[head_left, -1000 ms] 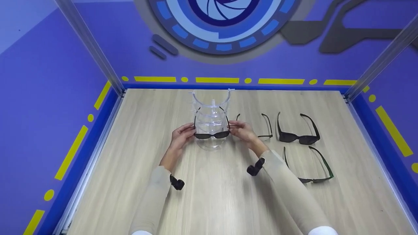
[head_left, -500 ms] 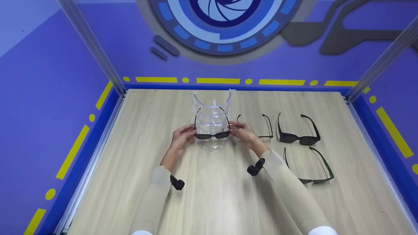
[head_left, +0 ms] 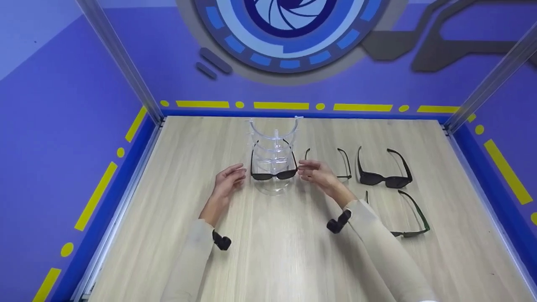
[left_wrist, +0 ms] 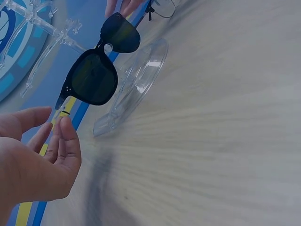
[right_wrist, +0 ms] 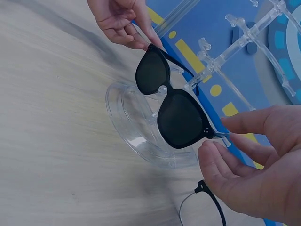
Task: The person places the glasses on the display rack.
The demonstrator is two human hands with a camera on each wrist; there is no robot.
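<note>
Purple walls [head_left: 46, 147] edge wooden table [head_left: 268, 251] left, far, right; table runs wide left and near. Clear stand [head_left: 272, 160] toward far side. Left hand [head_left: 228, 181] loosely curved, just short of sunglasses [right_wrist: 178, 103]; right hand [head_left: 321, 174] at their right end, fingers parted, touch unclear. Sunglasses sit on stand, left of three other pairs [head_left: 371, 179].

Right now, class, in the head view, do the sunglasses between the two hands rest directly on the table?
No, the sunglasses sit on the clear stand, above its base.
</note>
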